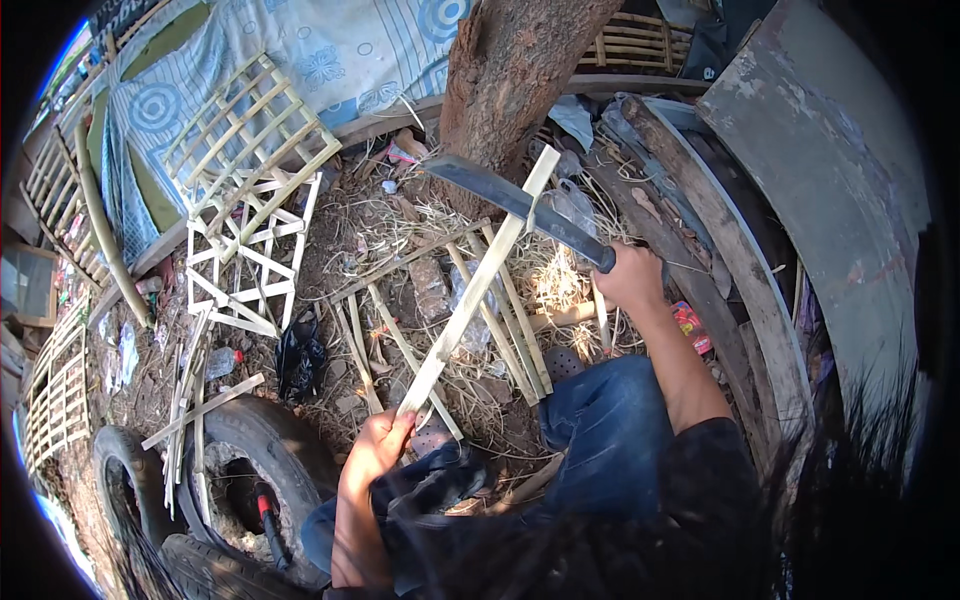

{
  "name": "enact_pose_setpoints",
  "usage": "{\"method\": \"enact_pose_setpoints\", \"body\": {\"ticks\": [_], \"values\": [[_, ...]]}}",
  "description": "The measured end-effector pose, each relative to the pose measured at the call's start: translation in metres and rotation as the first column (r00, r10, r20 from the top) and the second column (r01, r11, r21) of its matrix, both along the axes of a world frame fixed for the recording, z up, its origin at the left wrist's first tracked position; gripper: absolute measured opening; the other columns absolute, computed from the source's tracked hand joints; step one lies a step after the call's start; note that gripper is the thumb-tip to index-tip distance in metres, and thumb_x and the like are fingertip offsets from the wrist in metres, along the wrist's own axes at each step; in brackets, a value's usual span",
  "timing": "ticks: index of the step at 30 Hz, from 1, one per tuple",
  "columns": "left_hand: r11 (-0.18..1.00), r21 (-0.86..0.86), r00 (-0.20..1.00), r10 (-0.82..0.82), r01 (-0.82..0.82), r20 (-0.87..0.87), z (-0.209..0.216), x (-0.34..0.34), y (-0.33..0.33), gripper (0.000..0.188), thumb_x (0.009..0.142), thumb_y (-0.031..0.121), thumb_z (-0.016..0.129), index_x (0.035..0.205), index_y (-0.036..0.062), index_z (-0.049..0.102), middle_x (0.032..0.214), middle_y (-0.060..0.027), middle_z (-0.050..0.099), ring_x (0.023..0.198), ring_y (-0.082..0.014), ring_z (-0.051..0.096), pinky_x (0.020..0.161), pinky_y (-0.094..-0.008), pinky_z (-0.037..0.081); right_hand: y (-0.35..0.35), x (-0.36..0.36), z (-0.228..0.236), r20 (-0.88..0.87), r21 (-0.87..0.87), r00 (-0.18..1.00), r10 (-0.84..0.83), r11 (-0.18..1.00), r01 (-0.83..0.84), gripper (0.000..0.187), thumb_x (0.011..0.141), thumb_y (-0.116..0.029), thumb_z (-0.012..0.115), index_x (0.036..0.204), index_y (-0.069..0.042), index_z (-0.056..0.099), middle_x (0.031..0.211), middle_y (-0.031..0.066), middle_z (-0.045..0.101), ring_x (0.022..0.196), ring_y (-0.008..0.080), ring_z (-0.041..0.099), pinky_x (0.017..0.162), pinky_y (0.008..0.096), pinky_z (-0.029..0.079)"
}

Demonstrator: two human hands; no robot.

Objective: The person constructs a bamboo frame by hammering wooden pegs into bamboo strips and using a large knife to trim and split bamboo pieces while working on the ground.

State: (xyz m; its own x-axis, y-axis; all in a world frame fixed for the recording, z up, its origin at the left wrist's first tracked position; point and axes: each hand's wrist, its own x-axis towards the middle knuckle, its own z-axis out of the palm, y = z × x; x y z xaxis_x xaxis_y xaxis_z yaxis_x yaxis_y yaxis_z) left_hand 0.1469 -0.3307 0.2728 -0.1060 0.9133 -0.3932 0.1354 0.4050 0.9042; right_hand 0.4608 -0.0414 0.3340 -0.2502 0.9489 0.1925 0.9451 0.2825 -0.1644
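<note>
Pale, flat bamboo strip [471, 300] slants up and away to the right, its near end clamped in the left hand [380, 442]. Dark, long-bladed steel machete [470, 182], its handle gripped in the right hand [632, 275], crosses that long axis near the far end, so the right hand is nearer the crossing. Whether the edge bites in, I cannot tell. Both hands are well apart.

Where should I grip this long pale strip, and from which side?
Probably its lower end, from below: the strip slants up to the right and the long knife crosses it near the top, so the end in the left hand lies clear of the knife.
</note>
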Motion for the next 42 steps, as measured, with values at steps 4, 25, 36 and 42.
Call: {"method": "enact_pose_setpoints", "body": {"ticks": [4, 25, 36, 42], "values": [[0.998, -0.04, 0.997, -0.041, 0.044, 0.07, -0.003, 0.006, 0.0, 0.037, 0.099, 0.034, 0.052, 0.077, 0.0048, 0.058, 0.062, 0.0039, 0.051, 0.055, -0.005, 0.043, 0.05, -0.0238, 0.037, 0.002, -0.003, -0.011, 0.075, 0.127, 0.863, 0.5, 0.853, -0.506, 0.027, 0.059, -0.021, 0.07, 0.08, -0.007, 0.062, 0.072, 0.0144, 0.066, 0.071, 0.0338, 0.066, 0.07, 0.0447, 0.052], [0.994, 0.028, 0.995, -0.101, 0.102, -0.017, -0.012, 0.018, -0.003, 0.04, 0.098, 0.036, 0.051, 0.073, 0.0046, 0.053, 0.063, 0.0045, 0.048, 0.055, -0.0051, 0.04, 0.049, -0.024, 0.034, 0.051, 0.081, -0.055, -0.332, -0.079, 0.822, -0.463, 0.882, 0.465, 0.026, 0.066, -0.024, 0.071, 0.076, -0.001, 0.066, 0.073, 0.0186, 0.067, 0.074, 0.038, 0.066, 0.07, 0.0461, 0.051], [1.0, 0.027, 0.993, -0.01, 0.014, -0.122, -0.001, 0.031, 0.006, 0.036, 0.097, 0.035, 0.052, 0.085, 0.002, 0.062, 0.057, -0.0006, 0.048, 0.055, -0.0084, 0.045, 0.051, -0.0297, 0.04, -0.002, 0.023, -0.012, -0.413, 0.071, 0.906, 0.097, 0.995, -0.074, 0.019, 0.064, -0.02, 0.071, 0.073, -0.005, 0.064, 0.062, 0.0152, 0.061, 0.063, 0.0353, 0.063, 0.06, 0.0429, 0.049], [0.975, 0.184, 0.854, 0.198, -0.123, -0.482, -0.002, 0.051, 0.014, 0.025, 0.094, 0.024, 0.054, 0.093, 0.0, 0.06, 0.063, -0.0182, 0.058, 0.058, -0.0367, 0.057, 0.057, -0.0419, 0.045, -0.035, -0.027, 0.012, -0.25, 0.105, 0.837, 0.486, 0.873, -0.476, 0.02, 0.06, -0.022, 0.073, 0.073, -0.009, 0.065, 0.063, 0.0122, 0.062, 0.061, 0.0334, 0.063, 0.059, 0.0425, 0.05]]}}
